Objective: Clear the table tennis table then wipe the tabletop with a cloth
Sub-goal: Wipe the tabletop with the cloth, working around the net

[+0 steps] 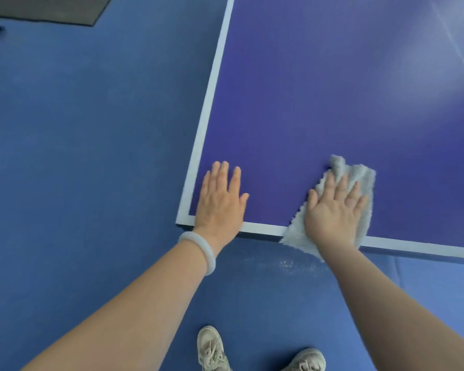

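Blue tabletop [332, 89], left hand [220, 203] flat, right hand [332, 212], fingers [340, 186] straight, atop grey cloth [360, 175].

The cloth [362, 178] is looking fluffy and napped at the near edge; the tabletop [319, 89] is showing smooth, faintly glossy.

My cloth [359, 178] is pale grey, the tabletop [332, 89] is a deep violet-blue bordered by a white line [212, 97], the floor [91, 156] is a plainer mid-blue, the mat [51, 9] is dark grey, my bangle [198, 250] is milky white and my shoes [212, 346] are off-white.
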